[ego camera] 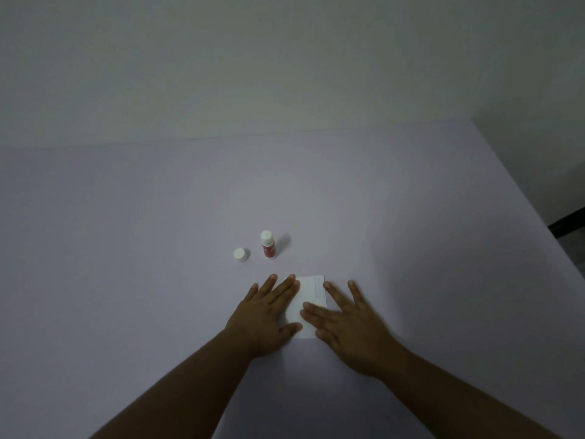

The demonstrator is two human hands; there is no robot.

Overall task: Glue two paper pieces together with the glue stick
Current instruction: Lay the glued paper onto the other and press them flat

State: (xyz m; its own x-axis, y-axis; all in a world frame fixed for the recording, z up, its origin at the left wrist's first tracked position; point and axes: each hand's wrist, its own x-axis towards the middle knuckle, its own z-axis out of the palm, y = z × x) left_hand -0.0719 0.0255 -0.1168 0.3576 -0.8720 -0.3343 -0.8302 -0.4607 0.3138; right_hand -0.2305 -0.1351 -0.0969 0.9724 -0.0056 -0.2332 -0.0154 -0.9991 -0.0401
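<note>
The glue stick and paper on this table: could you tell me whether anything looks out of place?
Only that the glue stick stands upright and open, its cap apart to its left. The paper lies flat under both hands.

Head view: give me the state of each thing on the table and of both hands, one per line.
Glue stick: upright, uncapped.
Cap: off, on the table left of the glue stick, apart from it.
Paper: flat on the table, under both hands.
Left hand: open, flat, palm down on the paper's left side.
Right hand: open, flat, fingers spread over the paper's right side.
</note>
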